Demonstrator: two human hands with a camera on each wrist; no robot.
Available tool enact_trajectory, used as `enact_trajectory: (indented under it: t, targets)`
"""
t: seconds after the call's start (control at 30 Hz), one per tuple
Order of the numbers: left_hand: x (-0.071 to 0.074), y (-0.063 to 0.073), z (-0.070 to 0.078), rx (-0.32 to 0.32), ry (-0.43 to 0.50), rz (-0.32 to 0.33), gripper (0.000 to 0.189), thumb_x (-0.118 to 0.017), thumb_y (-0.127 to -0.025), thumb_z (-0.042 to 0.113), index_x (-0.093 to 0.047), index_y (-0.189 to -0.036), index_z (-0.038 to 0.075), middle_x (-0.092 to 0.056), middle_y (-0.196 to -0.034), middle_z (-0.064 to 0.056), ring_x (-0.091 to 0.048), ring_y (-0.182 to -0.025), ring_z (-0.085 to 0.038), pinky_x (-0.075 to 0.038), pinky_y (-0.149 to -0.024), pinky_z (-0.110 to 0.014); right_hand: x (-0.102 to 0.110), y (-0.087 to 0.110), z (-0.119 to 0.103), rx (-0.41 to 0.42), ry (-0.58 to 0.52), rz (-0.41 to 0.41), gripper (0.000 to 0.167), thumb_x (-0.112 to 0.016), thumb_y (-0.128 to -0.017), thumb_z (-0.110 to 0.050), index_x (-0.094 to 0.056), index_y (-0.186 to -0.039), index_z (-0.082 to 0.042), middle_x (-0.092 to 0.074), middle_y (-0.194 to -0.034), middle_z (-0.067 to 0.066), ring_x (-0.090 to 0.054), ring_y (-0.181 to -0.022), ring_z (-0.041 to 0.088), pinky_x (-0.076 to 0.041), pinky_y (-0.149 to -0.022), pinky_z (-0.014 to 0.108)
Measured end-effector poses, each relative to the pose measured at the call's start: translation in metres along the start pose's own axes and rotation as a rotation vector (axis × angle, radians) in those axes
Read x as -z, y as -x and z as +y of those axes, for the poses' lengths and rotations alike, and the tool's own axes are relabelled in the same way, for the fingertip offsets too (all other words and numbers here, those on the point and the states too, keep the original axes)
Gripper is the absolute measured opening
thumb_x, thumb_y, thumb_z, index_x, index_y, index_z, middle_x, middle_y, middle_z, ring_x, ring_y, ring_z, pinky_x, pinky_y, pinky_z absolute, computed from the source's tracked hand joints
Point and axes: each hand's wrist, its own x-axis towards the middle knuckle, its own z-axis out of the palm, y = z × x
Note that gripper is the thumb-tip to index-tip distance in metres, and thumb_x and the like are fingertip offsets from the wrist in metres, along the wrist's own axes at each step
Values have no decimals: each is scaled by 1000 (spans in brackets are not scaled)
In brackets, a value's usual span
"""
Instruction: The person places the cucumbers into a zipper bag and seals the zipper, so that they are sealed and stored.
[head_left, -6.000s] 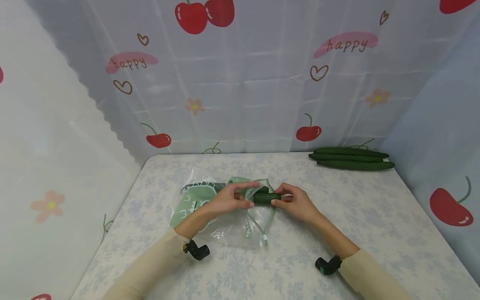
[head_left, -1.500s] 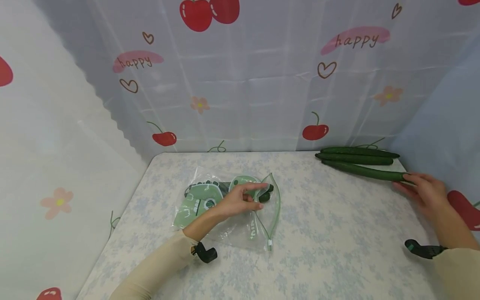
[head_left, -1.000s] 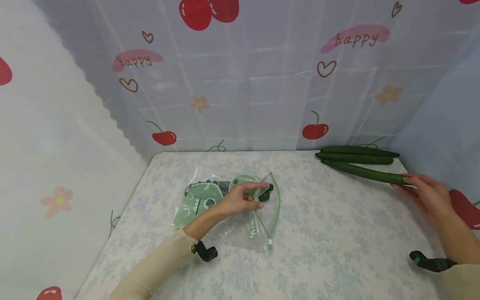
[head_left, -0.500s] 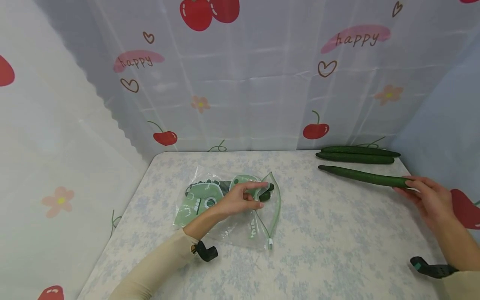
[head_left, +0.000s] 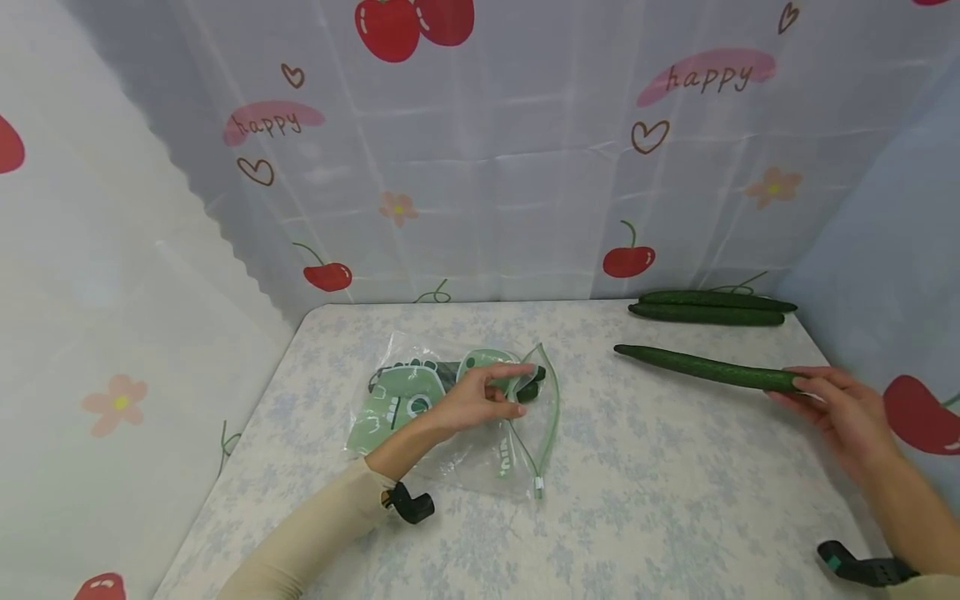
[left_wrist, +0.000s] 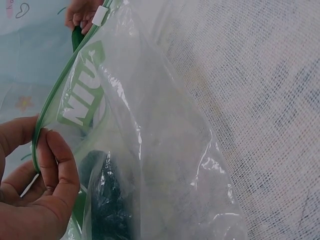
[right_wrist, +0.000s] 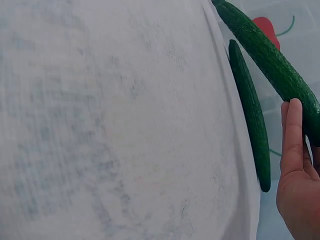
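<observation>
My eye goes first to the two hands, set well apart. The left hand (head_left: pixel 476 404) grips the green-edged mouth of a clear zip bag (head_left: pixel 397 404), most of which spreads toward nine o'clock; two dark green ends (head_left: pixel 529 392) show inside, and the white slider (head_left: pixel 538 483) sits toward five. Over at three o'clock, the right hand (head_left: pixel 851 417) clasps one end of a long cucumber (head_left: pixel 697 365), its tip pointing between nine and ten; whether that tip touches the table (head_left: pixel 660 483) I can't tell. Beyond, at ten o'clock from that hand, lie two more cucumbers (head_left: pixel 708 316), side by side before the cherry-printed curtain (head_left: pixel 495 167).
</observation>
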Motion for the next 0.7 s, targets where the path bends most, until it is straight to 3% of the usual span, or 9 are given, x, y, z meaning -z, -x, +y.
enact_trajectory:
  t: [0.27, 0.6, 0.7]
  targets:
    - [0, 2, 3, 9, 14, -3, 70, -79, -96, 5, -53, -161, 16, -53, -159, -11, -44, -61, -6, -41, -61, -21, -14, 1, 9, 12, -23, -92, 42, -37, -111, 12, -78, -117, 6, -74, -115, 5, -83, -99, 29, -65, -87, 39]
    - [-1, 0, 2, 2, 12, -13, 71, -78, -97, 4, -52, -162, 14, -57, -135, -31, -42, -59, -4, -38, -59, -20, -35, 3, 20, 36, 49, -143, 41, -38, -110, 12, -77, -118, 4, -75, -113, 7, -83, -99, 24, -65, -86, 36]
    - [-1, 0, 1, 3, 15, -10, 71, -79, -97, 4, -52, -161, 15, -57, -139, -27, -43, -60, -4, -39, -60, -20, -40, 3, 24, 39, 93, -150, 42, -38, -111, 12, -77, -119, 2, -74, -115, 5, -83, -99, 22, -65, -87, 35]
